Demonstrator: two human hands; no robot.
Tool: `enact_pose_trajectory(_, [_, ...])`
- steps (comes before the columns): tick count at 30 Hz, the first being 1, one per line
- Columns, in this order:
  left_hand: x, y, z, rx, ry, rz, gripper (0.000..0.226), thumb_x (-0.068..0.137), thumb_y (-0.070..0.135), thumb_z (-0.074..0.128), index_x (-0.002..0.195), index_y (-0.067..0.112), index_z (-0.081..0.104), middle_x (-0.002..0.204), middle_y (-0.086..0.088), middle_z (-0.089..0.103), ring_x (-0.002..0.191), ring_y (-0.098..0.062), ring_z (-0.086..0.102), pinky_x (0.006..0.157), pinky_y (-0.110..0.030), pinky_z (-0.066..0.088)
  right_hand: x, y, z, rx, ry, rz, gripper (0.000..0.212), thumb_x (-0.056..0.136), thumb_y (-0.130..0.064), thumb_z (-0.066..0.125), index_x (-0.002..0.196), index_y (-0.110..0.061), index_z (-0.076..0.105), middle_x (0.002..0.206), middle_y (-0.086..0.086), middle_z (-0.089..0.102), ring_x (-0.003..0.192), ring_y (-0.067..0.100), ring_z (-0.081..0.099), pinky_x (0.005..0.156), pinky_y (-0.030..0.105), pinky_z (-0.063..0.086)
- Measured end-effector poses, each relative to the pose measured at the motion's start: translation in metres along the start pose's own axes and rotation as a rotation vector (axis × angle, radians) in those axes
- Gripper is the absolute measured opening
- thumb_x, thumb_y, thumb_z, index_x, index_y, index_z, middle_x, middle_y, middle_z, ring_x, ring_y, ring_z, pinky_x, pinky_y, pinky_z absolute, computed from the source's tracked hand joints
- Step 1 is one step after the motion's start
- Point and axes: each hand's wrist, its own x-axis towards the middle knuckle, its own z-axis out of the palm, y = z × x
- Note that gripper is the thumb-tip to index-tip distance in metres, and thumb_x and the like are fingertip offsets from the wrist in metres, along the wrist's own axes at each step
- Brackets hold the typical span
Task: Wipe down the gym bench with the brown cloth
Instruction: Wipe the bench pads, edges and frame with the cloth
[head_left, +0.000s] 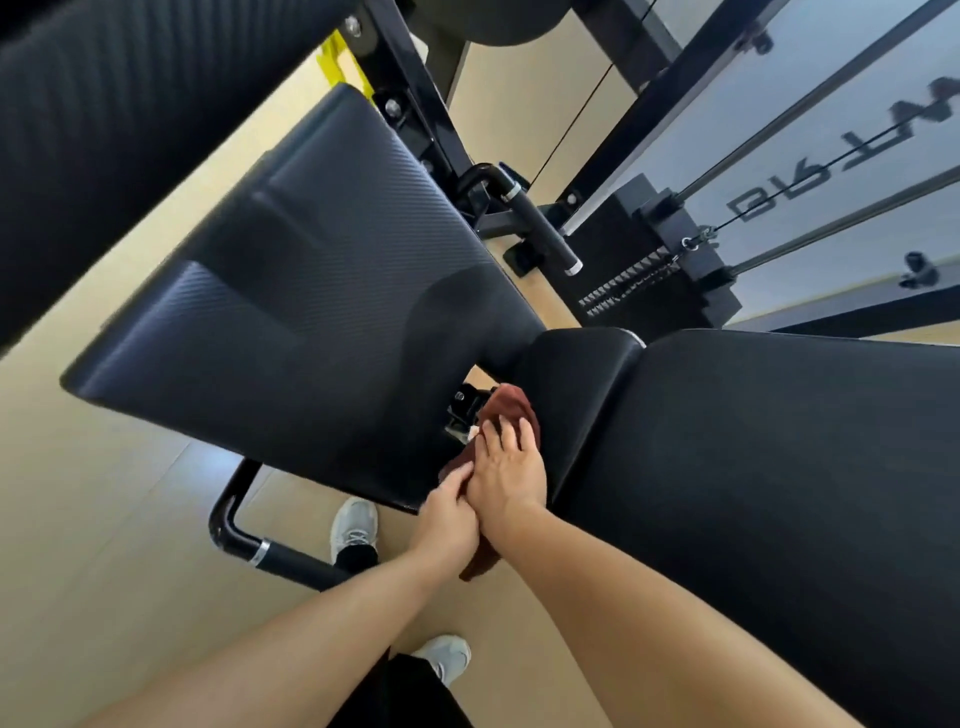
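Note:
The black padded gym bench fills the view: its textured seat pad (291, 291) lies left of centre and its smooth back pad (753, 467) stretches to the right. The brown cloth (511, 408) sits in the gap between the two pads, over the hinge bracket, with one end hanging below my hands. My right hand (506, 475) lies flat on the cloth, fingers spread, pressing it against the edge of the back pad. My left hand (447, 514) pinches the cloth's lower part right beside my right hand.
A black handle bar (540, 223) and the machine frame stand behind the seat. A weight stack (628, 280) with cables sits at the right rear. The bench's floor tube (270, 556) and my two grey shoes (353, 525) are on the wooden floor.

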Motion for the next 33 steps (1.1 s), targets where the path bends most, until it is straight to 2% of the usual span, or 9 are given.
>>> enact_pose_trajectory(4, [0.030, 0.032, 0.014, -0.064, -0.045, 0.063, 0.048, 0.104, 0.022, 0.039, 0.151, 0.034, 0.035, 0.151, 0.003, 0.047, 0.137, -0.021, 0.045, 0.115, -0.041, 0.037, 0.024, 0.043, -0.016, 0.034, 0.008, 0.089, 0.066, 0.107, -0.042, 0.012, 0.161, -0.008, -0.002, 0.171, 0.011, -0.006, 0.157, 0.033, -0.011, 0.125, 0.053, -0.008])
enact_pose_trajectory(10, [0.089, 0.090, 0.052, 0.071, -0.136, 0.228, 0.053, 0.103, 0.033, 0.036, 0.155, 0.036, 0.028, 0.161, 0.003, 0.033, 0.149, -0.024, 0.028, 0.121, -0.047, 0.025, 0.057, 0.123, -0.035, 0.138, 0.070, 0.232, 0.065, 0.107, -0.046, 0.015, 0.162, -0.013, 0.006, 0.171, 0.007, 0.002, 0.157, 0.032, -0.007, 0.125, 0.052, -0.008])
enact_pose_trajectory(12, [0.098, 0.103, 0.058, 0.121, -0.208, 0.289, 0.058, 0.103, 0.035, 0.038, 0.158, 0.036, 0.018, 0.165, 0.004, 0.021, 0.154, -0.022, 0.014, 0.124, -0.048, 0.017, 0.065, 0.142, -0.039, 0.195, 0.080, 0.264, 0.066, 0.106, -0.047, 0.020, 0.162, -0.013, 0.015, 0.171, 0.009, 0.011, 0.157, 0.035, 0.001, 0.125, 0.054, -0.002])
enact_pose_trajectory(15, [0.112, 0.115, 0.066, 0.198, -0.231, 0.312, 0.058, 0.106, 0.035, 0.031, 0.159, 0.035, 0.007, 0.166, 0.009, 0.012, 0.155, -0.017, 0.000, 0.126, -0.045, 0.006, 0.075, 0.161, -0.041, 0.284, 0.112, 0.274, 0.058, 0.104, -0.042, 0.032, 0.152, -0.010, 0.040, 0.156, 0.015, 0.040, 0.145, 0.038, 0.033, 0.118, 0.052, 0.026])
enact_pose_trajectory(17, [0.123, 0.122, 0.070, 0.189, -0.223, 0.299, 0.057, 0.106, 0.036, 0.028, 0.159, 0.038, 0.006, 0.166, 0.010, 0.012, 0.155, -0.017, 0.000, 0.126, -0.045, 0.005, 0.083, 0.170, -0.044, 0.343, 0.122, 0.236, 0.050, 0.104, -0.037, 0.036, 0.143, -0.009, 0.049, 0.142, 0.015, 0.052, 0.131, 0.035, 0.048, 0.105, 0.048, 0.041])
enact_pose_trajectory(19, [0.137, 0.129, 0.073, 0.193, -0.198, 0.278, 0.056, 0.107, 0.035, 0.027, 0.158, 0.039, 0.005, 0.167, 0.008, 0.013, 0.155, -0.017, 0.000, 0.126, -0.044, 0.005, 0.098, 0.179, -0.046, 0.360, 0.119, 0.188, 0.046, 0.104, -0.035, 0.038, 0.138, -0.008, 0.053, 0.136, 0.013, 0.057, 0.123, 0.033, 0.056, 0.096, 0.044, 0.047])
enact_pose_trajectory(24, [0.176, 0.130, 0.074, 0.196, -0.157, 0.226, 0.055, 0.107, 0.035, 0.025, 0.159, 0.036, 0.006, 0.167, 0.004, 0.016, 0.154, -0.020, 0.011, 0.126, -0.041, 0.011, 0.136, 0.182, -0.045, 0.316, 0.092, 0.097, 0.034, 0.102, -0.032, 0.043, 0.121, -0.017, 0.067, 0.122, 0.006, 0.067, 0.110, 0.029, 0.064, 0.078, 0.039, 0.043])
enact_pose_trajectory(28, [0.180, 0.128, 0.075, 0.182, -0.129, 0.213, 0.055, 0.103, 0.043, 0.027, 0.157, 0.039, 0.018, 0.163, 0.006, 0.029, 0.151, -0.021, 0.025, 0.123, -0.044, 0.022, 0.143, 0.183, -0.046, 0.265, 0.053, 0.071, 0.035, 0.102, -0.030, 0.043, 0.125, -0.017, 0.065, 0.124, 0.006, 0.066, 0.112, 0.029, 0.063, 0.076, 0.038, 0.039])
enact_pose_trajectory(33, [0.133, 0.153, 0.070, 0.240, -0.176, 0.199, 0.059, 0.099, 0.042, 0.034, 0.156, 0.039, 0.022, 0.165, 0.001, 0.025, 0.152, -0.024, 0.022, 0.123, -0.046, 0.020, 0.106, 0.195, -0.067, -0.001, 0.020, -0.052, 0.038, 0.103, -0.026, 0.047, 0.138, -0.014, 0.056, 0.136, 0.006, 0.060, 0.124, 0.029, 0.058, 0.078, 0.038, 0.038])
